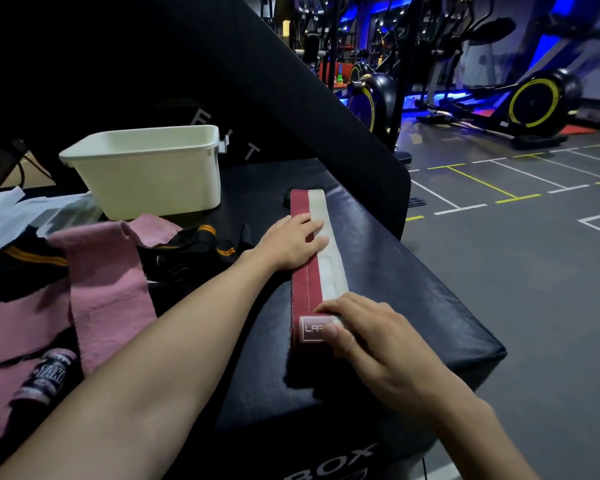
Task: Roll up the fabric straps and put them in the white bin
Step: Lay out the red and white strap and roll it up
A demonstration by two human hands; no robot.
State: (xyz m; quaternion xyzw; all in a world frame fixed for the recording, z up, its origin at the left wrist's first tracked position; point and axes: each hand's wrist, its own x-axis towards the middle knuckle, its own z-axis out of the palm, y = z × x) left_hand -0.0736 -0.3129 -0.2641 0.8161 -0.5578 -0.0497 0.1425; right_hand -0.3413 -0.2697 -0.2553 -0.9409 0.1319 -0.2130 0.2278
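A red and white fabric strap (323, 271) lies flat and straight on the black padded box (413, 282), running away from me. My left hand (291, 244) presses flat on its middle with straight fingers. My right hand (364, 334) rests on the near end by the label, thumb and fingers at the white edge. The white bin (146, 174) stands at the back left; I cannot see its inside. Pink straps (108, 285) and black straps with orange stripes (194, 247) lie to the left.
A small labelled can (45, 379) lies among the pink fabric at lower left. White packaging (11, 216) sits at far left. A black padded panel (291, 81) leans behind the box. The box's right edge drops to the gym floor, with exercise machines (534, 102) beyond.
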